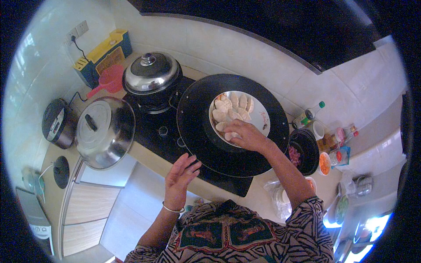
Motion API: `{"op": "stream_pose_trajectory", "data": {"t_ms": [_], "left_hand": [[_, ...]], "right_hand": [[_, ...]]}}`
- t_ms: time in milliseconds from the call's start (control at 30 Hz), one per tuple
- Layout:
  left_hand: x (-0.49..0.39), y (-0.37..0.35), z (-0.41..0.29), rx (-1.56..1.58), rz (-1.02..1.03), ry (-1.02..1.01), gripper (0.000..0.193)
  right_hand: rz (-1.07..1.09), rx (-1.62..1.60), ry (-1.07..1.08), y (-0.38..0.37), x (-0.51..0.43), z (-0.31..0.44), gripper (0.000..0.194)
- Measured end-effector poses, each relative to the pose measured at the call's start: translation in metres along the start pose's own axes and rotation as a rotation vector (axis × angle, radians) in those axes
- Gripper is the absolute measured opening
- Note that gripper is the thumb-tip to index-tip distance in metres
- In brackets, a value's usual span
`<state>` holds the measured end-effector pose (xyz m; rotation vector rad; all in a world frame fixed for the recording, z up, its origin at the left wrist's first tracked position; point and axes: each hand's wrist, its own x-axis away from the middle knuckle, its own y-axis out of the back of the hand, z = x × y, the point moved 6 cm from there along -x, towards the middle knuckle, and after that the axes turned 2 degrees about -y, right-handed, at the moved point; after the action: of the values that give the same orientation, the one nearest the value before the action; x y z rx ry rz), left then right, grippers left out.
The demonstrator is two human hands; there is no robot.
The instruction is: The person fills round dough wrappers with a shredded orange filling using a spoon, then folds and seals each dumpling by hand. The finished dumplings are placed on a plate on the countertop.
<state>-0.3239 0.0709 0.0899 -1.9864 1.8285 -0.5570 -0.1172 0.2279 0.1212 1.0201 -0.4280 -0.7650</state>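
Observation:
A white plate (260, 115) with writing on its rim sits inside a large black wok (200, 98) on the cooktop. Pale folded dumplings (235, 107) cover the plate's left and upper parts. My right hand (245, 134) reaches over the plate's near edge, its fingertips on a dumpling at the lower left of the group; whether they pinch it is hard to tell. My left hand (182, 171), with a bangle at the wrist, is raised near the wok's lower left rim, fingers apart and holding nothing.
Left of the wok stand a lidded pot (151, 82), a large steel lid (105, 131), a pink ladle (111, 79) and a rice cooker (57, 123). To the right are a black container (306, 148) with chopped reddish food, a bowl of orange pieces (324, 163) and several bottles (309, 115).

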Motion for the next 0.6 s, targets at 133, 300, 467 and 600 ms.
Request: {"op": "stream_pose_trajectory", "data": {"t_ms": [133,300,467,600], "left_hand": [[-0.002,-0.003,0.0026,0.002,0.013,0.0,0.054],[-0.0015,-0.0054,0.0058,0.008,0.01,0.03,0.054],[-0.0006,-0.0074,0.007,0.018,0.014,0.026,0.054],[0.0015,-0.0076,0.0085,0.014,0.015,0.025,0.054]], "right_hand": [[0.009,0.023,0.044,-0.001,0.0007,-0.0013,0.034],[-0.009,0.023,0.084,0.0022,0.0022,0.0027,0.034],[-0.019,-0.017,0.058,0.0036,0.0009,0.0032,0.033],[0.081,0.025,0.034,0.0021,-0.001,-0.0043,0.032]]}}
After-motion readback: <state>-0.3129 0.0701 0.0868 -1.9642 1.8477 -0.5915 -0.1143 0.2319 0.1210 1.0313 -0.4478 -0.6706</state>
